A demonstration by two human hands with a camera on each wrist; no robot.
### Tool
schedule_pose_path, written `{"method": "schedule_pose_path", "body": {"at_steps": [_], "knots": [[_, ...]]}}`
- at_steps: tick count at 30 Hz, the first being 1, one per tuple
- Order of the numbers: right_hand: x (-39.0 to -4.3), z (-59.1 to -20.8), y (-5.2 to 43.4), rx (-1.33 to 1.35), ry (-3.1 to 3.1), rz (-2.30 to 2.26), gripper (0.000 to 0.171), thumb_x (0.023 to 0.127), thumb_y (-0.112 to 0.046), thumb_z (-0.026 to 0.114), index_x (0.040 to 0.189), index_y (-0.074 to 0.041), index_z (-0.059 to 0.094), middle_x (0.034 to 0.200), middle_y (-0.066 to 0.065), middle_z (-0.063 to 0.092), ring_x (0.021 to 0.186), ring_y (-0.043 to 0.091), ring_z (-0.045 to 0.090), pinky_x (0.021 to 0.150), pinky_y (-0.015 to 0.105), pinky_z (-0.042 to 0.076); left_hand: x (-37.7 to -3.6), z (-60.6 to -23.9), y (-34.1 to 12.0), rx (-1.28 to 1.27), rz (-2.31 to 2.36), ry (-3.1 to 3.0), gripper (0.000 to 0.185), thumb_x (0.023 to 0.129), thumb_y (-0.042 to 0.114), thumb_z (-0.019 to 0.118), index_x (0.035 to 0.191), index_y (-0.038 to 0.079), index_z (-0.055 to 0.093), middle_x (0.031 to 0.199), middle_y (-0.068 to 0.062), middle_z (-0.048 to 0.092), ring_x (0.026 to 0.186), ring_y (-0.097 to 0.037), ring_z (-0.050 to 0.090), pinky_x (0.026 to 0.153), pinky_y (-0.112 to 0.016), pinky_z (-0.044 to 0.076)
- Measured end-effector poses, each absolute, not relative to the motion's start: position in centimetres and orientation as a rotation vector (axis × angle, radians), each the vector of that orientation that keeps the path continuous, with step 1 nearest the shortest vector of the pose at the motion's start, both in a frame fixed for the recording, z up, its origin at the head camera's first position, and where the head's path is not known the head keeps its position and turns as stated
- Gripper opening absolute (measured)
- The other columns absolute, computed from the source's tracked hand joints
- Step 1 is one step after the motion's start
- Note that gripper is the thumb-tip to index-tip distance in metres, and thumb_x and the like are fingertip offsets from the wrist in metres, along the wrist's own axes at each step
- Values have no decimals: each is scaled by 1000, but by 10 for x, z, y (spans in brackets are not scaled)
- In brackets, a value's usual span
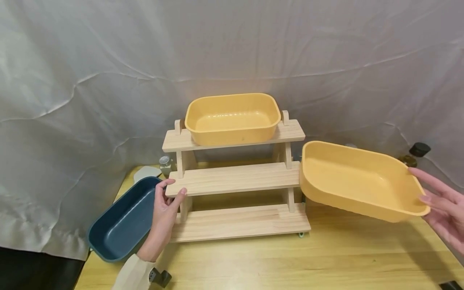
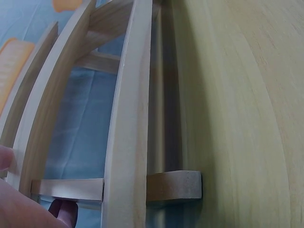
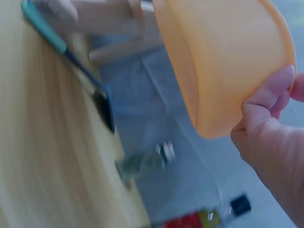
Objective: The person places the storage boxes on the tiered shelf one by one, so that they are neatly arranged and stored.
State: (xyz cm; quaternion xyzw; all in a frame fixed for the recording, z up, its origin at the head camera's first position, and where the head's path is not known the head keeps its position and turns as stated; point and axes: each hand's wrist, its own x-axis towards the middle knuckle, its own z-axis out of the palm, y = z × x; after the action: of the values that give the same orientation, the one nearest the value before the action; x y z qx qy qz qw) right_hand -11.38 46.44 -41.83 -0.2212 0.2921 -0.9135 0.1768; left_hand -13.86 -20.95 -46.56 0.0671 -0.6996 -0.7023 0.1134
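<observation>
At frame right, the right hand holds a tilted yellow plastic tub; the left hand grips the three-tier wooden rack, steadying it.

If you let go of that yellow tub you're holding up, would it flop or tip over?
The yellow tub looks like stiff plastic, so probably no flopping. It seems light: the right hand holds one end only. It hangs tilted in the air, so it would likely drop onto the table.
</observation>
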Motion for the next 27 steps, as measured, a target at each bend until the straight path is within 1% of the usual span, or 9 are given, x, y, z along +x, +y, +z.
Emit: {"method": "schedule_pose_path", "body": {"at_steps": [2, 5, 9, 12, 17, 24, 27], "knots": [[-114, -411, 448, -644, 843, -2591, 77, 105, 19, 1, 173, -8, 27, 161, 25, 49, 145, 45, 50, 110, 50, 45, -139, -466, -210, 193, -2063, -2053, 52, 109, 13, 71, 151, 7, 41, 128, -6, 50, 107, -16, 53, 88, -21, 48], [-112, -401, 424, -635, 916, -2586, 76, 106, 20, 3, 172, -8, 30, 160, 26, 50, 143, 43, 52, 108, 51, 47, -139, -466, -211, 187, -2066, -2055, 51, 109, 12, 71, 150, 8, 41, 128, -6, 50, 107, -16, 53, 88, -21, 47], [-110, -390, 397, -558, 1081, -2533, 74, 109, 19, 10, 171, -12, 35, 156, 22, 55, 138, 39, 59, 106, 48, 51, -140, -467, -210, 182, -2066, -2050, 52, 108, 12, 71, 150, 7, 41, 127, -6, 50, 106, -16, 53, 88, -21, 48], [-112, -386, 375, -530, 1190, -2486, 73, 110, 20, 15, 171, -12, 36, 151, 20, 56, 134, 35, 63, 104, 45, 53, -140, -467, -211, 184, -2064, -2050, 52, 109, 12, 71, 150, 7, 41, 129, -6, 50, 108, -17, 53, 89, -21, 48], [-120, -380, 340, -573, 1291, -2414, 70, 109, 21, 21, 171, -9, 33, 148, 21, 59, 130, 32, 66, 102, 41, 56, -140, -466, -211, 190, -2062, -2051, 52, 108, 12, 71, 150, 8, 41, 132, -6, 49, 111, -17, 54, 91, -20, 48], [-132, -374, 301, -528, 1460, -2320, 67, 111, 17, 34, 170, -14, 39, 148, 16, 60, 128, 25, 66, 100, 36, 57, -142, -466, -211, 196, -2048, -2064, 52, 108, 13, 72, 150, 8, 42, 132, -6, 50, 109, -17, 54, 91, -21, 47], [-135, -371, 285, -514, 1511, -2311, 65, 110, 17, 38, 168, -14, 42, 142, 13, 64, 123, 23, 68, 98, 34, 58, -142, -466, -211, 202, -2045, -2070, 52, 108, 13, 72, 151, 9, 42, 130, -6, 51, 108, -17, 54, 90, -21, 47]]}}
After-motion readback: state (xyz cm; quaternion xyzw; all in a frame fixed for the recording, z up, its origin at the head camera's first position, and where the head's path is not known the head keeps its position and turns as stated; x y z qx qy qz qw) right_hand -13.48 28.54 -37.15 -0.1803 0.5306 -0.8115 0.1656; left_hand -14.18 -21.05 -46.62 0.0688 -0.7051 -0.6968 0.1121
